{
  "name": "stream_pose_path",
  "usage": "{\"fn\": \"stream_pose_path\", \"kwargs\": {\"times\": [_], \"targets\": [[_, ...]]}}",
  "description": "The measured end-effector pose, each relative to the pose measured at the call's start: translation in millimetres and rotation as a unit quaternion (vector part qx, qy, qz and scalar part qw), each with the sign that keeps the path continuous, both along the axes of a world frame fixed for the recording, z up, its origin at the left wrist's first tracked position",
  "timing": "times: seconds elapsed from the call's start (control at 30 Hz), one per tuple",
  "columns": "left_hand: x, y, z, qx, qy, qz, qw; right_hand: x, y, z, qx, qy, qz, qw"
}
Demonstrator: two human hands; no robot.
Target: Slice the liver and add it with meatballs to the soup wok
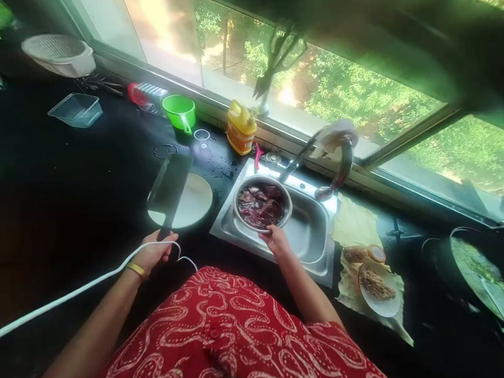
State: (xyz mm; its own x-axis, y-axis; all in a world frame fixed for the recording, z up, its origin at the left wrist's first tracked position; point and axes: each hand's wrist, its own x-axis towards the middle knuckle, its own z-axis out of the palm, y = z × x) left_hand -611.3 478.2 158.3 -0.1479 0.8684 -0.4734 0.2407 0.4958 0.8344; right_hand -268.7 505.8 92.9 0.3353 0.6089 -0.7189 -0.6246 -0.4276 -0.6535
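Along the window runs a dark surface [83,183], its widest open stretch lying to the left of the plate, with room there for the left arm to swing. Set into it is the steel sink [311,236], whose left rim passes just beside the plate, leaving a narrow dark strip between them. The round white plate [199,201] lies partly hidden under the cleaver [170,186], whose broad blade slants away from the person across the plate's left edge; whether they touch, I cannot tell. The metal bowl [288,212], full of dark red meat pieces [262,205] in liquid, sits over the left part of the sink, with basin showing to its right. Beyond the bowl, the faucet [346,165] arches at the back right, and the yellow jug [241,131] and green dipper [178,118] line the window side, limiting reach that way. The left hand [155,251] has its fingers closed around the cleaver's handle, the white cable [69,295] crossing in front. The right hand [276,240] has its fingers clamped on the bowl's near rim.
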Motion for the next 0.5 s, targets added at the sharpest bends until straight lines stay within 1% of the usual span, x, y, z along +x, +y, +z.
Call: {"fn": "stream_pose_path", "kwargs": {"times": [0.1, 0.23, 0.3, 0.37, 0.43, 0.5], "targets": [[-34, 15, -6.7, 0.002, 0.026, -0.033, 0.999, -47, 37, 0.2, 0.002, 0.002, 0.024, 1.000], [-77, 30, -4.0, -0.004, 0.055, -0.067, 0.996, -94, 94, -2.2, 0.008, -0.002, 0.032, 0.999], [-93, 36, -1.1, -0.010, 0.057, -0.074, 0.996, -108, 120, -1.7, 0.011, -0.006, 0.030, 0.999], [-104, 42, 1.2, -0.011, 0.062, -0.085, 0.994, -118, 142, -0.2, 0.014, -0.009, 0.028, 0.999], [-109, 50, 3.1, -0.010, 0.068, -0.100, 0.993, -124, 160, 1.4, 0.017, -0.012, 0.030, 0.999], [-109, 59, 6.0, -0.014, 0.072, -0.123, 0.990, -129, 172, 2.5, 0.021, -0.013, 0.036, 0.999]]}}
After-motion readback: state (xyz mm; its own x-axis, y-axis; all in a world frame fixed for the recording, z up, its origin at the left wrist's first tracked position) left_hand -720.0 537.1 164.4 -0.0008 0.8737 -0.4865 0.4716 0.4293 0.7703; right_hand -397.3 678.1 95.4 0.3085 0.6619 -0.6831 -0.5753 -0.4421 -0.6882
